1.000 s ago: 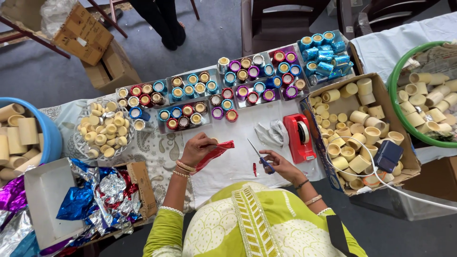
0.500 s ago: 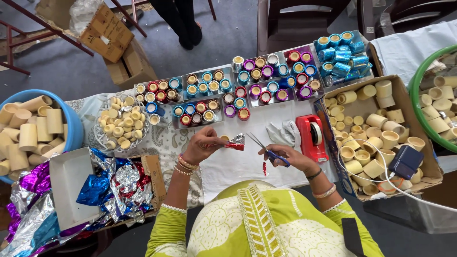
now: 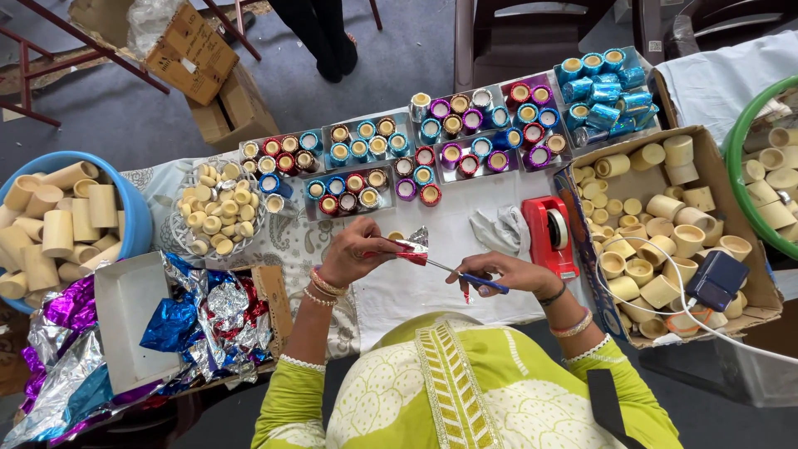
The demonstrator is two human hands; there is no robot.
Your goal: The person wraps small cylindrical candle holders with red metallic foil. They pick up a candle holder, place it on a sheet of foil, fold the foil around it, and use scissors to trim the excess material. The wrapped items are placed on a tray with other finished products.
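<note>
Left hand (image 3: 353,254) fingers pinch one foil-wrapped cup (image 3: 413,244); right hand (image 3: 499,274) fingers grip one blue-handled tool (image 3: 465,275).

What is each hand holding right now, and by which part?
Left hand pinches a red foil piece by its left edge; right hand grips scissors by the blue handles.

Both forearms bare, reaching forward from green short sleeves, elbows bent, wrists angled toward each other at centre. Left hand (image 3: 353,254) raised, fingers curled in a pinch, thumb against fingertips, grip closed. Bangles stacked on left wrist. Right hand (image 3: 499,274) lower and just right of centre, palm down, fingers folded in, grip closed too. Bangles and a dark band on right wrist. Hands near each other, not touching.
</note>
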